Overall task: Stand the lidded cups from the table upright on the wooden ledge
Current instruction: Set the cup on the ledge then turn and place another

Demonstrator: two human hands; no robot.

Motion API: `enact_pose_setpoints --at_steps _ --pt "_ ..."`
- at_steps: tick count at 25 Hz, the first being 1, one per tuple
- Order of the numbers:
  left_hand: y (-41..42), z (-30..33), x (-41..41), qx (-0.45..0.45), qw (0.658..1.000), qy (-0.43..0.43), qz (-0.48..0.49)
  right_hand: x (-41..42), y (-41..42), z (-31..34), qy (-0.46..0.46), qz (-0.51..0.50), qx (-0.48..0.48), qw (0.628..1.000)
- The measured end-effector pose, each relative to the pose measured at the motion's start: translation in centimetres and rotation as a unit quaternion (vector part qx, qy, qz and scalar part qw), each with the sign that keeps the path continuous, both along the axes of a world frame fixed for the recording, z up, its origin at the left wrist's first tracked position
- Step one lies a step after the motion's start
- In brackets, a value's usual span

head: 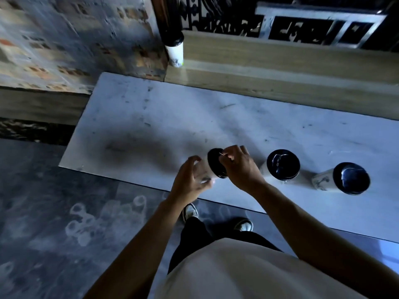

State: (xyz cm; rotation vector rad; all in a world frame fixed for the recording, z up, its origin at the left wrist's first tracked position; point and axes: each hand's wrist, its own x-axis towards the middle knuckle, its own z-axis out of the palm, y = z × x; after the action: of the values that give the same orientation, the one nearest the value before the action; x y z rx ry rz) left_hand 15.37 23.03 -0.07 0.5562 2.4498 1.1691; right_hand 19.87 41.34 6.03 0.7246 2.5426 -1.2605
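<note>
A pale paper cup with a black lid (216, 162) is held tilted just above the white table (151, 117), near its front edge. My left hand (190, 180) wraps the cup's body. My right hand (239, 167) pinches the rim of its lid from the right. Two more lidded cups stand upright on the table to the right, one (281, 165) close to my right hand and one (349, 179) farther right. One lidded cup (175, 49) stands upright at the left end of the wooden ledge (280, 59) behind the table.
A dark ornate metal railing (237, 16) and a pale frame rise behind the ledge. A patterned brick wall (64, 39) is at the left. Dark floor (64, 212) lies below the table's front edge, with my shoes (191, 211) on it.
</note>
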Motion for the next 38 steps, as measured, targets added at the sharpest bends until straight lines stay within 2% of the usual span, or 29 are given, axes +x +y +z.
enact_pose_setpoints --at_steps 2,5,6,9,11,12,16,18,20,22,24,27,28,31,35,38 --pt "-0.5 1.0 0.0 -0.056 0.997 0.02 -0.054 0.2 -0.7 0.1 -0.006 -0.077 -0.063 0.995" --pt "-1.0 2.2 0.0 -0.142 0.984 0.076 -0.08 0.2 -2.3 -0.6 -0.045 -0.062 -0.1 0.992" --pt "-1.2 2.5 0.0 -0.169 0.976 0.107 -0.091 0.1 -3.2 -0.9 -0.035 -0.086 -0.131 0.987" --pt "-1.9 3.1 -0.5 -0.217 0.947 0.205 -0.121 -0.8 -5.5 -1.4 0.006 -0.251 -0.254 0.934" --pt "-2.2 3.7 -1.3 -0.222 0.936 0.231 -0.146 -1.3 -6.4 -1.3 0.002 -0.302 -0.289 0.908" --pt "-2.4 4.0 -1.7 -0.225 0.932 0.239 -0.156 -1.5 -6.8 -1.1 0.006 -0.294 -0.289 0.911" --pt "-2.7 4.7 -4.0 -0.218 0.933 0.248 -0.145 -3.3 -6.8 -0.8 0.059 -0.128 -0.16 0.977" --pt "-2.8 5.0 -4.5 -0.206 0.948 0.214 -0.118 -4.3 -6.7 -0.1 0.052 -0.123 -0.168 0.977" --pt "-2.6 5.2 -4.6 -0.196 0.963 0.152 -0.106 -4.9 -6.2 0.2 0.028 -0.144 -0.255 0.956" --pt "-2.6 5.1 -4.7 -0.181 0.977 0.05 -0.102 -4.8 -5.7 0.0 0.013 -0.162 -0.317 0.934" --pt "-2.7 5.1 -5.1 -0.112 0.989 -0.078 -0.062 -4.5 -5.5 -0.2 0.035 -0.203 -0.353 0.913" --pt "-2.5 4.7 -5.5 0.024 0.982 -0.187 0.022 -4.0 -5.9 -0.5 0.089 -0.307 -0.464 0.826" --pt "-2.3 4.7 -5.5 0.049 0.976 -0.207 0.044 -3.7 -6.2 -0.7 0.09 -0.313 -0.483 0.813" --pt "-1.9 4.7 -5.3 0.071 0.967 -0.235 0.068 -2.8 -7.0 -1.3 0.065 -0.31 -0.476 0.821" --pt "-1.4 4.9 -4.8 0.06 0.955 -0.271 0.102 -2.1 -6.9 -2.2 0.069 -0.266 -0.449 0.85" --pt "-1.3 4.4 -4.7 0.068 0.948 -0.289 0.113 -2.1 -6.5 -2.5 0.063 -0.271 -0.451 0.848"
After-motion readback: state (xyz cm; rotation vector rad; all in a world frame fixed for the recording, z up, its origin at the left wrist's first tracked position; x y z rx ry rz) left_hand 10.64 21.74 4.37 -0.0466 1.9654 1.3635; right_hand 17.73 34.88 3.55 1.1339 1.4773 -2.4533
